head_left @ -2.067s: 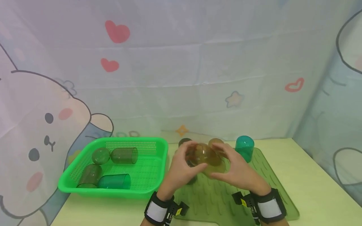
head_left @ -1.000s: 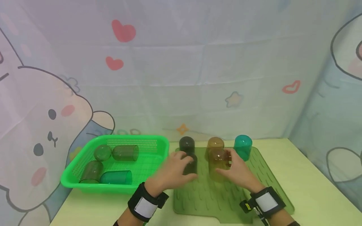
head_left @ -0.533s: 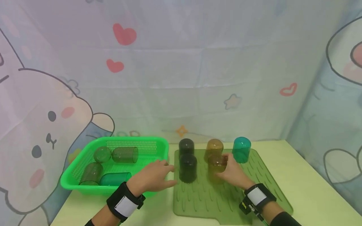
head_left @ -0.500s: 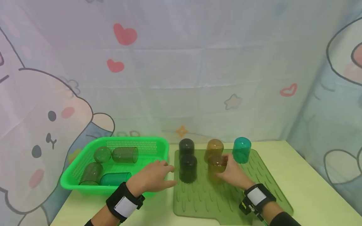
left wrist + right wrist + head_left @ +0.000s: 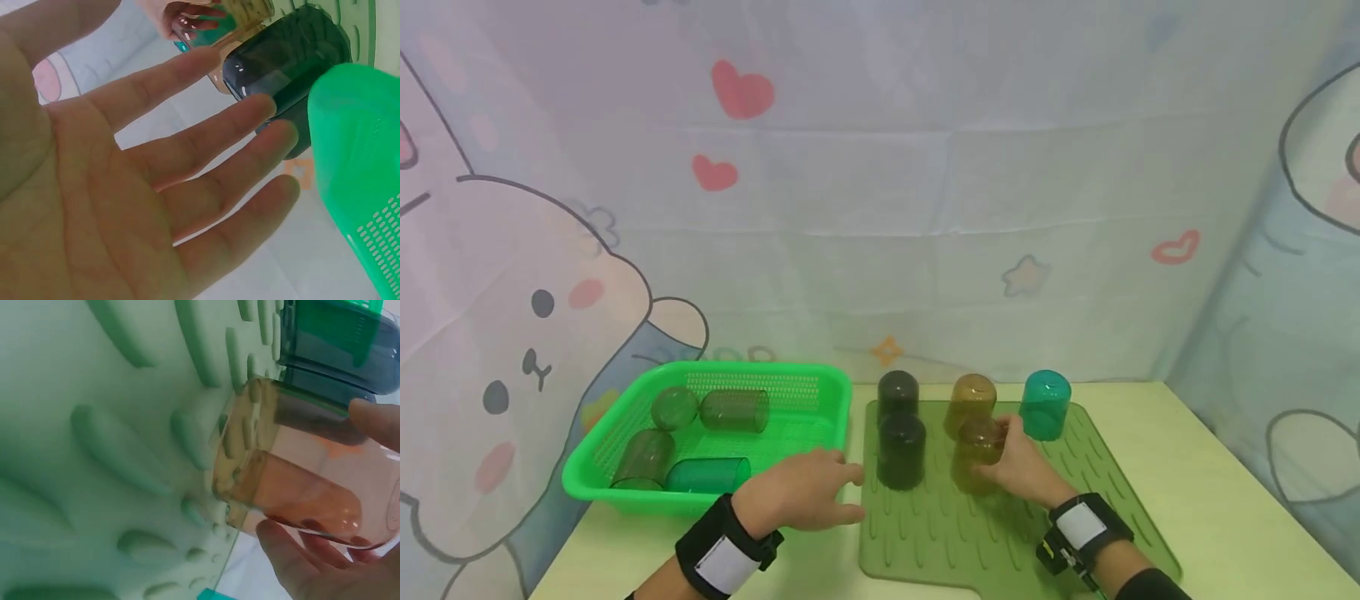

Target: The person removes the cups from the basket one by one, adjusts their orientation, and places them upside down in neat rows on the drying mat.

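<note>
My right hand (image 5: pixel 1021 468) grips an amber see-through cup (image 5: pixel 976 457) that stands upside down on the green ridged mat (image 5: pixel 940 542). In the right wrist view, thumb and fingers lie on opposite sides of this cup (image 5: pixel 300 469), its rim at the mat. Behind it stands a second amber cup (image 5: pixel 972 400), also mouth down. My left hand (image 5: pixel 801 490) holds nothing; its fingers are spread in the left wrist view, near two dark grey cups (image 5: pixel 901 454) standing one behind the other. A teal cup (image 5: pixel 1045 404) stands inverted at the back right of the mat.
A green plastic basket (image 5: pixel 707 504) stands left of the mat, close beside my left hand. Several cups lie in it, among them a teal one (image 5: pixel 707 475) and a brownish one (image 5: pixel 643 460). A printed cloth (image 5: pixel 925 208) hangs behind the table.
Both hands held the amber cup above the mat; now it stands mouth down in the front row. My left hand has let go and moved left toward the basket; my right hand still grips it.
</note>
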Available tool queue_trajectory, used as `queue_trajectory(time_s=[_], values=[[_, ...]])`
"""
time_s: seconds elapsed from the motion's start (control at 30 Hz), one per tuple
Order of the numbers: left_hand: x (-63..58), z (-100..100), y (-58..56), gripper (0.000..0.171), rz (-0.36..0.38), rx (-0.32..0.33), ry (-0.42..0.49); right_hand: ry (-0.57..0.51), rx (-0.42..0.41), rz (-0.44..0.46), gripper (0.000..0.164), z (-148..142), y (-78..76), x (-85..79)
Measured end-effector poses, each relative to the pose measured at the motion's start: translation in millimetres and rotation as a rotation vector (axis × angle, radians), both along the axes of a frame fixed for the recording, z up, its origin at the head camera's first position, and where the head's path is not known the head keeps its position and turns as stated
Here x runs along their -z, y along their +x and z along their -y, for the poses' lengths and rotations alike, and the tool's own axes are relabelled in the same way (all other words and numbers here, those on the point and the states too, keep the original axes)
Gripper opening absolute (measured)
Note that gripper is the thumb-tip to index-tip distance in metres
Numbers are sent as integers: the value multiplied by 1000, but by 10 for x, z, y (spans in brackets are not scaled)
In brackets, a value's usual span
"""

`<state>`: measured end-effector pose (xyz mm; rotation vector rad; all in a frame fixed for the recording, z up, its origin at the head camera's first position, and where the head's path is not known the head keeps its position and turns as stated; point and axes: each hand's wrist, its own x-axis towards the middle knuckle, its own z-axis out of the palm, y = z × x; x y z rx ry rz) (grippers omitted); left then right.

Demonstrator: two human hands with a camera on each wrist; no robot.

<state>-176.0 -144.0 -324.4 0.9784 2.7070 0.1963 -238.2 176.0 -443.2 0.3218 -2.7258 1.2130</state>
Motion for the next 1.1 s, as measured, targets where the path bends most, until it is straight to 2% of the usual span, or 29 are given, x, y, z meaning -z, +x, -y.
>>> queue_trajectory(time_s=[0.13, 0.23, 0.33, 0.47, 0.6, 0.73, 0.9, 1.1], values=[[16, 76, -37, 38, 58, -17, 5, 14, -21, 30, 92, -6, 71, -75], [20, 182, -73, 36, 97, -36, 30, 45, -18, 64, 99, -55, 198, -173], [22, 309, -125, 36, 127, -74, 55, 124, -16, 65, 96, -151, 367, -276], [16, 502, -233, 37, 131, -161, 44, 258, -8, 63, 89, -342, 583, -381], [10, 745, -394, 41, 103, -227, 26, 368, 22, 86, 84, -492, 739, -422], [46, 978, -596, 53, 53, -269, 11, 401, 27, 119, 83, -517, 848, -389], [193, 1159, -854, 74, 12, -325, -41, 406, 35, 152, 85, -506, 962, -338], [358, 1342, -1116, 76, -11, -387, -148, 392, 47, 183, 89, -548, 1016, -332]])
